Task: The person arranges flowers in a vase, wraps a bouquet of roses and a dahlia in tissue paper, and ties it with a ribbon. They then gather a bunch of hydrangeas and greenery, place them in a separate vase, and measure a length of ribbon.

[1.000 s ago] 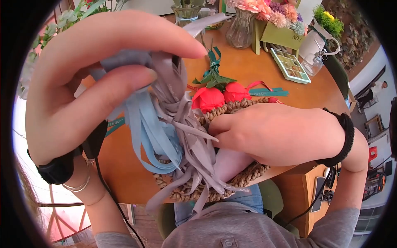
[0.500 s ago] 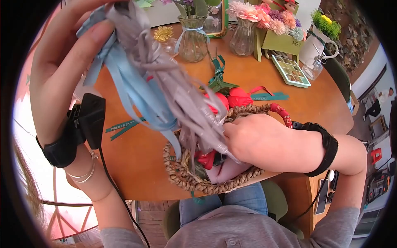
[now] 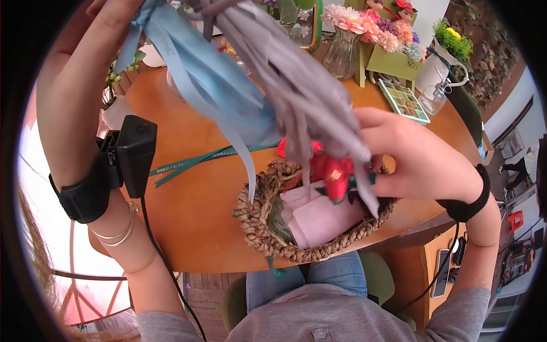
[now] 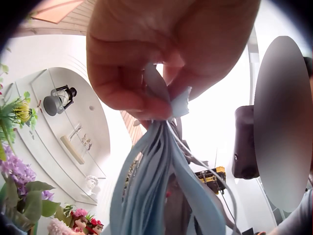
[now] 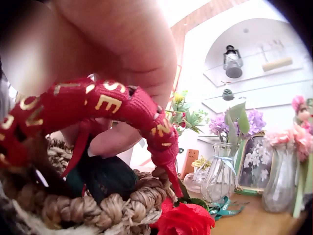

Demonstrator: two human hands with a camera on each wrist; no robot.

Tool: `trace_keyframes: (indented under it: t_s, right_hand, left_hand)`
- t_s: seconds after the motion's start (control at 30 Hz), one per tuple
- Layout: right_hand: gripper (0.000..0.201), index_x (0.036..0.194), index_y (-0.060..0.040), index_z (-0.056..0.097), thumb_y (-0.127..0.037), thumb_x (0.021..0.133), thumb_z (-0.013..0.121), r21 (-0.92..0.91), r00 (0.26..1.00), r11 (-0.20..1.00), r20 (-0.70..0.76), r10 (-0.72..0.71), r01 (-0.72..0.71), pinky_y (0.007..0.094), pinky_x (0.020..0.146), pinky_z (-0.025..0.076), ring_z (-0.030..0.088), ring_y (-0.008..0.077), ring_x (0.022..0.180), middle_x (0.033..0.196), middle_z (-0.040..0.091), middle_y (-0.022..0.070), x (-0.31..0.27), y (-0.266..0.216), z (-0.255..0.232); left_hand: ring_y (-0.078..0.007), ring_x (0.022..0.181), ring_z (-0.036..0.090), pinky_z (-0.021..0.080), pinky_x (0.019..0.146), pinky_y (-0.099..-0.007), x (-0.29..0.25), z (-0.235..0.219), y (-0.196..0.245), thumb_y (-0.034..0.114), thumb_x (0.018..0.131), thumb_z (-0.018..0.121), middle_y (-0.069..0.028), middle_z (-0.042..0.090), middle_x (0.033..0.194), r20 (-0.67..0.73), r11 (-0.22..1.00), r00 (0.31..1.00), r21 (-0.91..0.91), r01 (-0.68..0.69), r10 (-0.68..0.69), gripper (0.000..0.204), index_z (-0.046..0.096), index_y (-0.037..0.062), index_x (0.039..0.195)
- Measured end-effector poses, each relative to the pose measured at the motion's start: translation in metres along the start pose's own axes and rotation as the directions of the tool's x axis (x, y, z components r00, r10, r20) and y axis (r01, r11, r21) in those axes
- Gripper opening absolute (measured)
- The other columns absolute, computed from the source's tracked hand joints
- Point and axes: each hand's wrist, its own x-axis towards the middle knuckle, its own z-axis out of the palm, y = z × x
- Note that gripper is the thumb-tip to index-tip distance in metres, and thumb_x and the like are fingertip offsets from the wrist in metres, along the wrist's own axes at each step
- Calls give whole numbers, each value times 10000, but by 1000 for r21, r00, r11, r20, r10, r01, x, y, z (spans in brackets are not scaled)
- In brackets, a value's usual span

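Observation:
High at the left of the head view, my left hand (image 3: pixel 74 85) pinches the top of a ribbon bundle, with light blue ribbons (image 3: pixel 199 80) and grey ribbons (image 3: pixel 285 74) hanging down. The left wrist view shows thumb and fingers on the blue ribbons (image 4: pixel 146 181). My right hand (image 3: pixel 410 154) holds red ribbon (image 3: pixel 335 174) and dark green ribbon (image 5: pixel 110 176) over the woven basket (image 3: pixel 250 228), partly behind the grey strands. Inside the basket lies a folded pale pink piece (image 3: pixel 325 219). Red ribbon with gold letters wraps the basket's handle (image 5: pixel 112 98).
A red rose (image 5: pixel 186 219) lies beside the basket. Green ribbon (image 3: pixel 194 165) stretches across the table (image 3: pixel 188 228) to the left. Toward the back stand a glass vase of flowers (image 3: pixel 342 54), a green planter (image 3: pixel 390 62), a divided box (image 3: pixel 404 101) and a spray bottle (image 3: pixel 434 98).
My left hand has risen up and left with the ribbons, uncovering the basket. My right hand, earlier down in the basket, has come up with red and dark green ribbon.

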Motion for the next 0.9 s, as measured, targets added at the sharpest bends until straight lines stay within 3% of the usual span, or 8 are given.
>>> trace_keyframes:
  t_s: [0.07, 0.13, 0.17, 0.27, 0.4, 0.6, 0.7, 0.9]
  right_hand:
    - [263, 854, -20, 547, -73, 608, 623, 172, 997, 985, -79, 15, -1, 322, 604, 427, 497, 263, 667, 729, 491, 89, -1, 3, -3]
    - [288, 884, -23, 548, -76, 615, 633, 45, 989, 998, -139, 56, -50, 299, 604, 429, 490, 254, 653, 718, 497, 88, -5, -2, -13]
    - [322, 965, -14, 536, -40, 657, 628, 55, 970, 971, -64, 234, -231, 266, 699, 430, 540, 159, 762, 790, 565, 46, -8, -9, -21]
    - [390, 1039, 3, 503, -44, 672, 625, 355, 939, 896, -117, 323, -265, 260, 783, 418, 544, 122, 834, 894, 586, 50, -11, -4, -18]
    - [441, 1092, 17, 473, -34, 682, 626, 383, 925, 888, -172, 340, -255, 256, 831, 399, 518, 125, 931, 1022, 565, 81, -8, -5, -16]
    - [506, 1107, 16, 466, -60, 639, 641, 89, 960, 962, 133, 246, -258, 271, 885, 355, 491, 146, 987, 1036, 551, 66, -5, -7, -25]
    - [389, 1065, 9, 491, -30, 688, 578, 546, 898, 794, -156, 412, -269, 263, 885, 355, 493, 138, 985, 1004, 553, 62, -9, -8, -23]
    - [367, 1085, -23, 498, -146, 749, 581, 596, 883, 789, -278, 379, -151, 255, 888, 335, 479, 107, 982, 1018, 545, 37, -7, -11, -28]
  left_hand:
    - [-105, 978, 472, 354, 832, -221, 0, -2, -1, 134, 846, 438, -64, 508, 1113, -12, 1000, 1000, -2, -7, 7, 319, 473, 31, 1146]
    - [-103, 973, 474, 356, 830, -221, -1, -3, -1, 136, 846, 438, -62, 509, 1109, -18, 1000, 1000, 2, -11, 11, 320, 473, 33, 1147]
    - [-103, 970, 475, 356, 828, -221, -1, -3, -2, 137, 845, 438, -61, 509, 1107, -19, 1000, 1000, 0, -14, 14, 320, 473, 34, 1147]
    - [-101, 963, 477, 359, 824, -221, 0, -3, -3, 140, 845, 439, -58, 511, 1102, -15, 1000, 1000, -6, -22, 21, 321, 473, 36, 1147]
    - [-98, 953, 481, 362, 819, -221, 0, -1, -4, 144, 844, 439, -54, 513, 1094, 3, 999, 999, -1, -34, 34, 323, 473, 40, 1147]
    - [-95, 939, 486, 367, 811, -221, 0, 1, -1, 151, 843, 440, -48, 516, 1083, 33, 999, 998, 6, -48, 48, 325, 474, 45, 1148]
    - [-93, 932, 488, 370, 808, -221, 1, 4, 0, 154, 842, 441, -46, 517, 1077, 63, 998, 996, 6, -64, 64, 326, 474, 47, 1148]
    - [-93, 917, 495, 376, 798, -228, 7, 15, 13, 158, 842, 439, -47, 520, 1064, 257, 999, 966, 8, -33, 30, 332, 467, 48, 1154]
